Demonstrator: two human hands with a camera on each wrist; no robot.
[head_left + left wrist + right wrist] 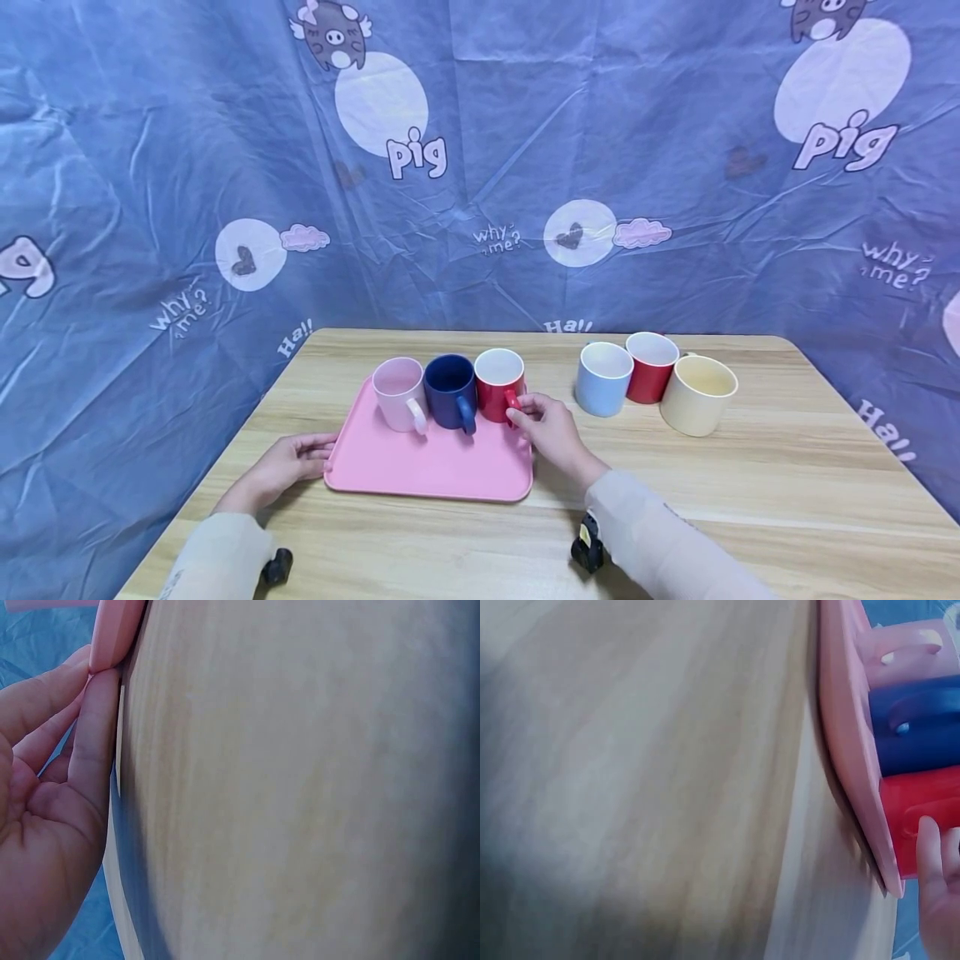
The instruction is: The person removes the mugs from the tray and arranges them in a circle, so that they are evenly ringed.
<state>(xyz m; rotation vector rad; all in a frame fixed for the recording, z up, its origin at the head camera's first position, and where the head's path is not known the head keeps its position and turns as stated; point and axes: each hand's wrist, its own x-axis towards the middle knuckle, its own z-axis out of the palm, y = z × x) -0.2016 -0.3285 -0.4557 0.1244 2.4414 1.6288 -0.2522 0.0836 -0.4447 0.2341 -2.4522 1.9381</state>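
A pink tray (431,467) lies on the table with a row of three mugs on it. From left to right these are a pink mug (397,392), a dark blue mug (450,392) and a red mug (495,396) with a white inside, their handles turned toward the front. My right hand (553,433) pinches the red mug's handle between thumb and fingers; this mug stands at the tray's right side. At the tray's left edge, my left hand (288,467) rests with its fingertips against the rim, fingers fairly straight.
Right of the tray stand a light blue mug (602,379), a second red mug (651,367) and a cream mug (697,396), close together. The wooden table (427,550) ends at the back against a blue patterned cloth (487,108).
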